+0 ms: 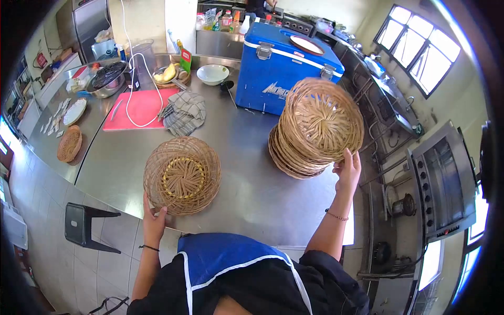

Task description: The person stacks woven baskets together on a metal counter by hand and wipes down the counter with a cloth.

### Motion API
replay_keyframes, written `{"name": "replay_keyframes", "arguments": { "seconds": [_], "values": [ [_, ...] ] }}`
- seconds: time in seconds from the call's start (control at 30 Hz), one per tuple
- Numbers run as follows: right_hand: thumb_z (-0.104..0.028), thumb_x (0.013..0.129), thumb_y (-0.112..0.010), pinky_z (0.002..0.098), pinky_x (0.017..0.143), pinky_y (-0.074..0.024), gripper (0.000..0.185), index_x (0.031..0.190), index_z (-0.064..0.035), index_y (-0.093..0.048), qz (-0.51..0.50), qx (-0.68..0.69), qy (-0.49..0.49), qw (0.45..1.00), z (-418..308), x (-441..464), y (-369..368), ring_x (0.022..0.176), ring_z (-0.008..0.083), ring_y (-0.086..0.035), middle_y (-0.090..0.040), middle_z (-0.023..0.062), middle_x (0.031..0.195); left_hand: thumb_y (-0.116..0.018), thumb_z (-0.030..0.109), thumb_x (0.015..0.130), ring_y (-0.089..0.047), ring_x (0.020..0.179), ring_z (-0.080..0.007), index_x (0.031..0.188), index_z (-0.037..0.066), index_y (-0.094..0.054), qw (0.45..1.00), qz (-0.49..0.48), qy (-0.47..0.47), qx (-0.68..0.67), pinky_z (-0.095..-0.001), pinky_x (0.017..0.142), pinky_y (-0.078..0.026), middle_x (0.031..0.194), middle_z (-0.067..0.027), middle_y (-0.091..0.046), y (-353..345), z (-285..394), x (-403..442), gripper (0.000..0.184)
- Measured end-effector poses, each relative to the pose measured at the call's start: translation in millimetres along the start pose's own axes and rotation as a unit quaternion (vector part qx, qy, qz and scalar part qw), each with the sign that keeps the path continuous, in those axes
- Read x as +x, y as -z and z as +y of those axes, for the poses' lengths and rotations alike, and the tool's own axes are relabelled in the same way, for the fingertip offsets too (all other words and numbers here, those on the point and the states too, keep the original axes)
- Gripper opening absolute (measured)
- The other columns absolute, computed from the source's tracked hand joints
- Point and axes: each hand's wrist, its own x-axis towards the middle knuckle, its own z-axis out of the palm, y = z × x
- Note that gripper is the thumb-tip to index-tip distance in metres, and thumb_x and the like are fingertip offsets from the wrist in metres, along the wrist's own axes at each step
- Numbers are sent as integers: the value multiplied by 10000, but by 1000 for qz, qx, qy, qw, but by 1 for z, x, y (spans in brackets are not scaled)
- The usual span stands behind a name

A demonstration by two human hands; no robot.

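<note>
1. Here you are at the steel table (241, 194), both hands busy with wicker, 1 on each side.
2. Your left hand (154, 218) has the left basket (182, 178) pinched at its near rim, thumb showing; that basket is at the table's near edge, yellow ring in view. Whether it rests or is lifted, I can't tell.
3. Over to your right hand (347, 169): fingers grasp the near rim of the top basket (325, 121), which is tilted toward you above the stack (286, 149), just in front of the cooler (278, 73).
4. The score so far: several baskets already sit nested at right, so the gathering looks well along. Overlapping rims hide the exact count, and whether the top basket is fully seated.
5. Outside the stack: the left basket, well apart, and an oval basket (69, 144) at far left, untouched. Neither is nested there yet.
</note>
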Motion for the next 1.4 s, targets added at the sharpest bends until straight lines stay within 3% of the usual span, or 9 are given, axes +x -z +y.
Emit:
{"name": "replay_keyframes", "arguments": {
  "seconds": [0.07,0.23,0.47,0.6,0.63,0.77,0.87,1.07,1.4],
  "values": [
    [-217,929,-546,200,408,-385,268,1135,-44,-547,-7,-76,-5,997,3,1,-3,496,58,-513,-558,-9,636,-600,71,845,-619,641,-181,1489,140,-67,998,-12,49,-24,-253,492,-488,975,-166,-622,1,7,-2,839],
    [-318,923,-581,216,358,-358,790,1488,-88,-78,-23,-111,-37,993,10,5,0,447,83,-500,-534,21,571,-591,108,864,-608,534,-164,1487,163,36,994,-33,74,-70,-262,416,-480,891,-152,-639,4,-10,3,886],
    [-187,930,-571,206,426,-294,708,1486,-91,-144,124,-199,223,946,0,-17,-15,475,57,-385,-471,-2,555,-570,119,879,-659,620,-207,1481,176,-13,973,-46,123,-190,-301,473,-534,944,-143,-655,-5,-6,4,822],
    [-34,844,-629,226,476,-339,420,1258,-63,-566,-48,-236,391,888,25,-51,-42,515,62,-387,-460,-29,561,-531,78,881,-676,673,-228,1454,187,-116,966,-78,136,-205,-321,502,-553,975,-154,-654,-6,-3,6,716],
    [-125,839,-660,262,502,-403,401,1231,-74,-591,-155,-251,279,914,30,-72,-55,510,94,-463,-532,20,576,-521,66,881,-678,682,-232,1445,189,-137,964,-84,140,-208,-324,507,-557,980,-155,-654,-6,-2,6,694],
    [-341,881,-611,330,595,-500,500,1297,-84,-510,-378,-413,129,818,92,-115,-86,570,181,-610,-618,86,632,-517,37,868,-675,672,-234,1442,185,-155,961,-102,133,-218,-326,517,-561,964,-153,-653,-9,-4,3,695],
    [-316,909,-582,315,609,-512,482,1320,-89,-473,-459,-295,-56,836,139,-137,-96,597,169,-623,-625,87,660,-539,41,858,-675,685,-229,1450,185,-167,960,-124,122,-220,-325,532,-567,979,-149,-650,-12,2,-7,714],
    [-196,940,-523,262,546,-481,363,1265,-34,-504,-475,-148,-161,852,126,-148,-107,564,114,-576,-608,51,690,-567,60,871,-668,688,-201,1452,198,-185,959,-156,114,-206,-300,526,-547,919,-127,-653,-17,-7,-21,709],
    [-123,923,-491,223,494,-428,236,1107,-2,-576,-338,-12,-48,940,22,-101,-87,507,78,-492,-543,3,697,-514,310,952,-684,754,-220,1469,187,-207,961,-153,99,-208,-294,598,-544,950,-150,-670,-12,8,-28,614]
  ]
}}
